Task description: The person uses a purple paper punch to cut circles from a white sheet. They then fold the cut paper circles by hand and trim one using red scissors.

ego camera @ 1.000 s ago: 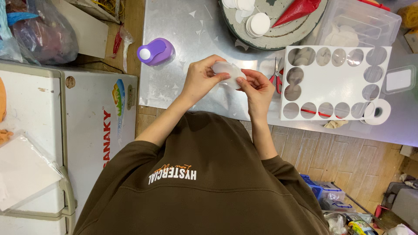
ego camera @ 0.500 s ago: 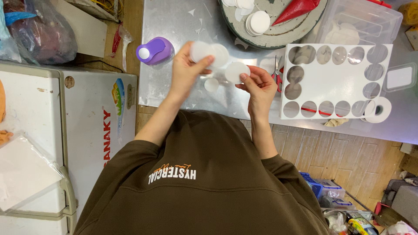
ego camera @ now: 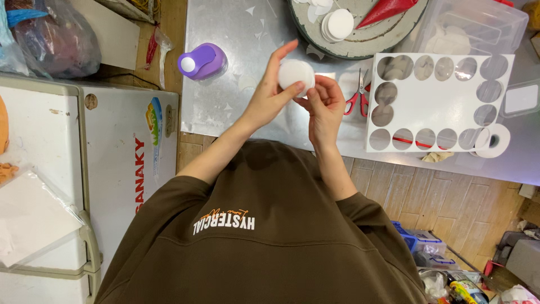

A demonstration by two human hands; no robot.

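**Above the metal table: two hands on a stack of white paper discs**

Over the near edge of the metal table (ego camera: 225,90), both hands meet at a small stack of white paper discs (ego camera: 295,74). The left hand (ego camera: 269,95) grasps the stack from the left, thumb pressed to its near rim and index finger extended past its far side. The right hand (ego camera: 325,104) touches the stack from the right, its fingers curled and the fingertips (ego camera: 311,95) pinching the near right rim. The stack is held clear of the table surface, between the two hands.

To the left, well apart from the hands, a purple punch tool (ego camera: 201,61) stands on the table. To the right of the right hand lie red-handled scissors (ego camera: 356,97), just beside a white sheet (ego camera: 433,112) with round holes punched along its edges. A roll of white tape (ego camera: 494,141) rests at the sheet's near right corner. At the far side, a round grey tray (ego camera: 371,39) carries more white discs (ego camera: 337,23) and a red cone-shaped bag (ego camera: 388,10); a clear plastic box (ego camera: 472,28) sits at far right. A white chest freezer (ego camera: 112,157) stands to the left of the table. The person wears a brown sweatshirt (ego camera: 264,247).
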